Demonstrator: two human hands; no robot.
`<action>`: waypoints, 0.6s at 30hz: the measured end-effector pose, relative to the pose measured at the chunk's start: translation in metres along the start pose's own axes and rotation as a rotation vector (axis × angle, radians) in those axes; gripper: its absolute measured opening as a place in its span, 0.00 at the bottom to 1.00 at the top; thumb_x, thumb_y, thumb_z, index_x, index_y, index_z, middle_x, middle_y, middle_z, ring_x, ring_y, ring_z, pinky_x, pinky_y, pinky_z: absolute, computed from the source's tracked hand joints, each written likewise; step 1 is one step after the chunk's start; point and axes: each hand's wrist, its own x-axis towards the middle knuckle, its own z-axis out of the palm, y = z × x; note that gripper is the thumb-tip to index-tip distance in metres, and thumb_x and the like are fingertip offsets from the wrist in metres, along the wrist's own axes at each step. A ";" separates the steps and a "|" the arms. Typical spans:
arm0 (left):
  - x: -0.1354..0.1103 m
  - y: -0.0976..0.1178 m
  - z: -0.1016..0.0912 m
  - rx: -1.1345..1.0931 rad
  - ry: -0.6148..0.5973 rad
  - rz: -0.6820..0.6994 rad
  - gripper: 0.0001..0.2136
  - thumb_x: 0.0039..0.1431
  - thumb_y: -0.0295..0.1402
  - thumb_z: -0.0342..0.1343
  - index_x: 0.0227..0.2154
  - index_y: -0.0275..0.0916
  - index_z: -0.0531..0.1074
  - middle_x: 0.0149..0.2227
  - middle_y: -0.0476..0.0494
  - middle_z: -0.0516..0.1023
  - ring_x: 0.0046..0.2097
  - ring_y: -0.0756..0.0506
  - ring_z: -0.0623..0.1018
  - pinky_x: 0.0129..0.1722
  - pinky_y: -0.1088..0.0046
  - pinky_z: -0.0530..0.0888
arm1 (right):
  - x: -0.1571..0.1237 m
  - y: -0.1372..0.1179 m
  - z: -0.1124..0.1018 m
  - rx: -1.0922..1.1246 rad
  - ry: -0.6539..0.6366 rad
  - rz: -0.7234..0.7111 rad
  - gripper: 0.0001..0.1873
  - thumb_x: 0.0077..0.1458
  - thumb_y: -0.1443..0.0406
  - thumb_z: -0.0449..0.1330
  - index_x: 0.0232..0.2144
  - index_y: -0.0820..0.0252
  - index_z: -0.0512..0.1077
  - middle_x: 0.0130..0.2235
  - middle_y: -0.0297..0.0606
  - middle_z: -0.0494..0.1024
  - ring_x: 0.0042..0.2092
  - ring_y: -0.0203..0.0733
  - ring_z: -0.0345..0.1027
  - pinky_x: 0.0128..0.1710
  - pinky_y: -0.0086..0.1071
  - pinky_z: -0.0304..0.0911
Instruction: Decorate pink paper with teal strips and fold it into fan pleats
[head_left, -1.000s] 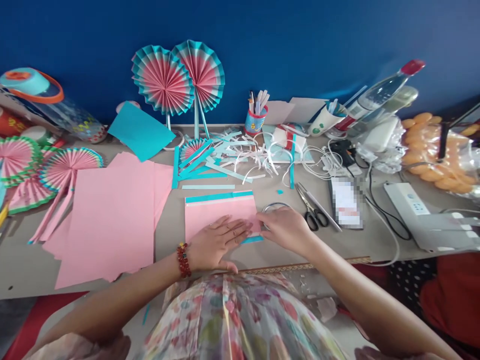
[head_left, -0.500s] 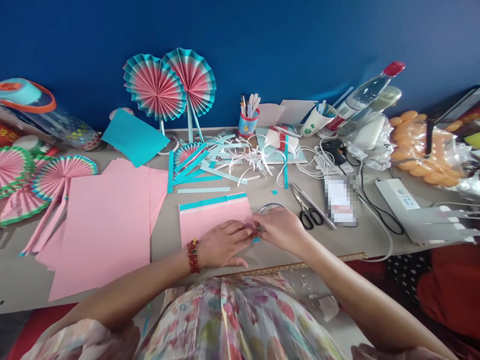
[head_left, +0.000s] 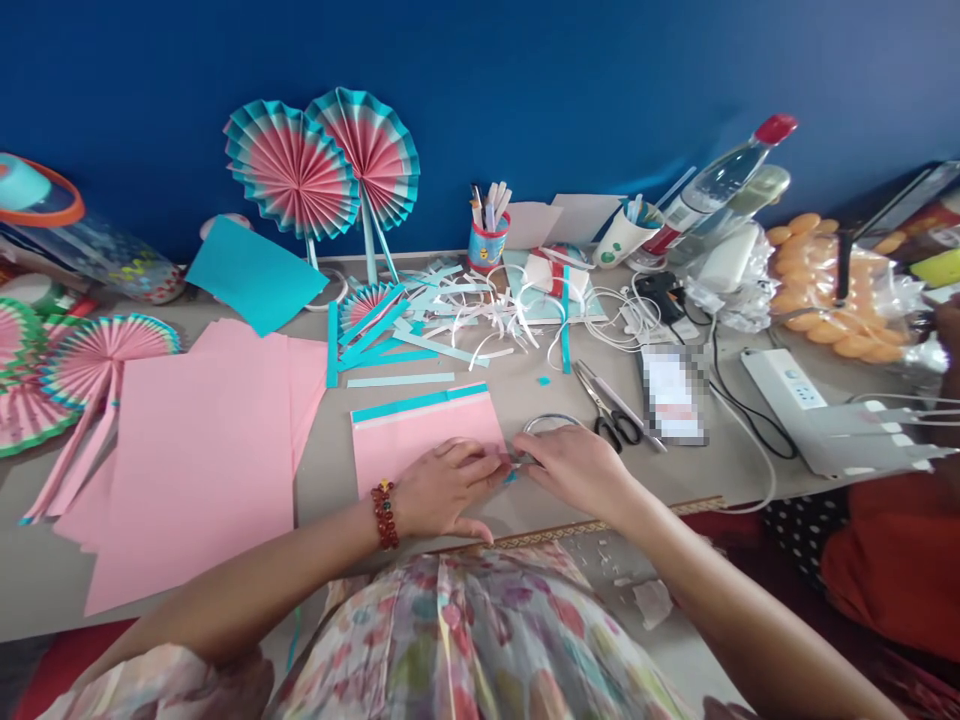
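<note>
A sheet of pink paper (head_left: 427,430) with a teal strip (head_left: 420,402) along its far edge lies in front of me on the table. My left hand (head_left: 450,485) rests flat on its near right part, fingers stretched out, covering much of the near edge. At the paper's right edge my right hand (head_left: 574,465) is closed in a pinch, its fingertips close to those of the left. What it pinches is too small and hidden to name. A bit of teal (head_left: 511,478) shows beneath the fingertips. A thin, shiny ring (head_left: 551,418) pokes out behind the right hand.
Scissors (head_left: 611,415) and a phone (head_left: 673,393) lie to the right, near a power strip (head_left: 795,405). Stacked pink sheets (head_left: 202,460) are at left. Paper scraps (head_left: 480,310), a pen cup (head_left: 488,243) and pleated paper fans (head_left: 292,175) stand or lie farther back.
My right hand's fingertips have moved slightly right, away from my left fingers. The left hand stays on the pink paper. The whole view has shifted a little.
</note>
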 end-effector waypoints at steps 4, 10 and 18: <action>0.002 0.000 -0.003 0.055 -0.037 0.010 0.42 0.60 0.64 0.37 0.66 0.35 0.55 0.64 0.37 0.64 0.58 0.36 0.63 0.60 0.58 0.56 | -0.005 -0.002 0.009 0.025 0.076 0.005 0.06 0.62 0.62 0.57 0.39 0.55 0.73 0.32 0.36 0.80 0.36 0.42 0.73 0.33 0.32 0.52; 0.002 0.001 -0.005 0.044 -0.066 -0.002 0.41 0.61 0.63 0.35 0.66 0.37 0.55 0.64 0.37 0.64 0.59 0.37 0.62 0.61 0.58 0.55 | -0.012 -0.004 0.023 0.025 0.223 -0.028 0.05 0.62 0.66 0.57 0.34 0.56 0.73 0.31 0.34 0.78 0.34 0.40 0.70 0.37 0.33 0.54; 0.002 0.002 -0.006 0.079 -0.064 -0.005 0.39 0.62 0.62 0.37 0.66 0.38 0.57 0.64 0.39 0.64 0.59 0.37 0.62 0.61 0.59 0.57 | -0.023 -0.013 0.040 0.028 0.445 -0.045 0.09 0.62 0.70 0.55 0.31 0.58 0.72 0.28 0.34 0.75 0.34 0.39 0.68 0.45 0.33 0.58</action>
